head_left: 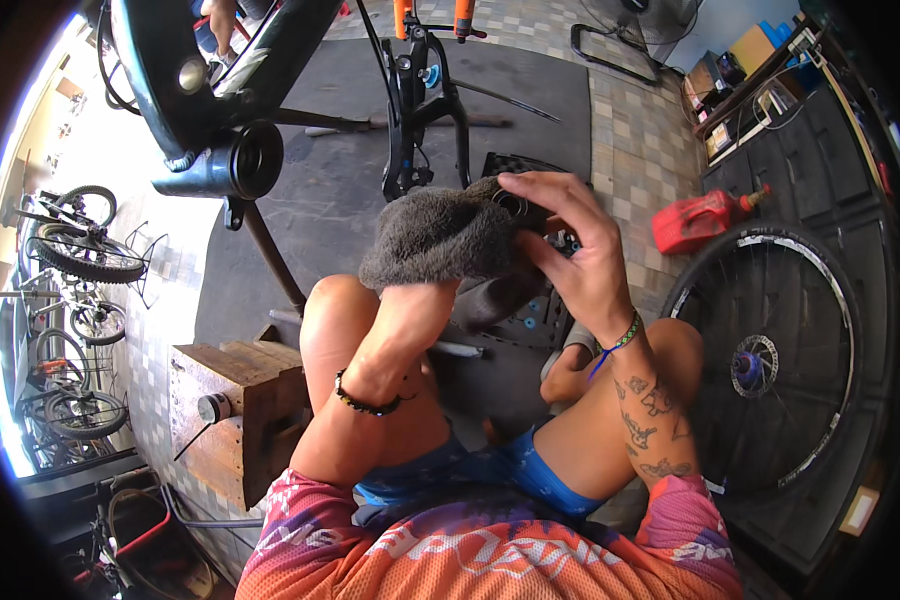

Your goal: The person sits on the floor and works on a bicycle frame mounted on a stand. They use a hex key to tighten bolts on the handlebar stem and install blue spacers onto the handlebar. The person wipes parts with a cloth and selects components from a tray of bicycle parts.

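1. Head view, far left: bicycles with round black tyres (88,258) stand in a row.
2. A brown box-shaped wooden block (235,420), rough-grained, sits beside the person's left knee; above it hangs a glossy dark-green metal bicycle frame (150,90), its hollow cylindrical shell opening rightward.
3. The left hand (419,300) disappears into the cloth at the wrist; its fingers are hidden, so their grip cannot be told.
4. The dark-grey fuzzy cloth (432,240) is above the knees, bunched into a rounded lump. Its long axis slants from lower left to upper right, the narrower end pointing toward the right hand.
5. A small, thin, shiny ring (511,204) shows at that narrower end.
6. The right hand (580,230) arches around it, fingers above and thumb below, apart; whether they press on it cannot be told.
7. Rightmost are a red plastic jug (698,222) and a spoked black-tyred wheel (754,366).
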### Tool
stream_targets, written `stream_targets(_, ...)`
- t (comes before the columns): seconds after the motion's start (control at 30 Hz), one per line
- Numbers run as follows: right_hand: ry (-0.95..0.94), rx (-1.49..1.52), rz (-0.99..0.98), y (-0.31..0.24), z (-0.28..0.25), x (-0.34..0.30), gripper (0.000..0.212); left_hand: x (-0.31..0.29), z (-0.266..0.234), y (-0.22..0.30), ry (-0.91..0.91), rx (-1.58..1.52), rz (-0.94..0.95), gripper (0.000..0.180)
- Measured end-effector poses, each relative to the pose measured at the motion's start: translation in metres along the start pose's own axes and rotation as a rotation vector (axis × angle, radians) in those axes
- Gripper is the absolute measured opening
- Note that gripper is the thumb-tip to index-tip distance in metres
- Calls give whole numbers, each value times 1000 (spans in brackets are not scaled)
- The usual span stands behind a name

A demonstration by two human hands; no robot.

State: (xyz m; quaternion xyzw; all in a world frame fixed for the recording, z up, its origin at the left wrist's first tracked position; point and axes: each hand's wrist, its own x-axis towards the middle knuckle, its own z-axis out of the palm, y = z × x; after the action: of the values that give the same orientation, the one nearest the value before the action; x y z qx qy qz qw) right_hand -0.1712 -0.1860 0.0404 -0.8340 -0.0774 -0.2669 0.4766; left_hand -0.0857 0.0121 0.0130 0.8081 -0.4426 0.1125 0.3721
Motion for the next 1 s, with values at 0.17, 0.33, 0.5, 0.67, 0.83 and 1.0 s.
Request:
stream_targets(0.17, 5, 176, 98, -4, -8, -1, 46, 8, -11, 13, -98, -561, -186, 33)
stream_targets(0.33, 71, 217, -8, 0, -5, -2, 46, 1, -2, 12, -125, -1090, -455, 38)
stream_targets(0.5, 13, 156, 24, -13, -9, -3, 51, 1, 1, 17, -51, -1740, -637, 30)
stream_targets(0.67, 16, 146, -11, -15, -8, -3, 59, 3, 2, 20, -38, -1829, -667, 27)
stream_targets(0.83, 18, 131, -44, -17, -8, -2, 60, -1, 4, 17, -36, -1836, -659, 28)
stream_targets(1.0, 19, 131, -38, -16, -9, -3, 60, -2, 6, 17, -40, -1846, -653, 29)
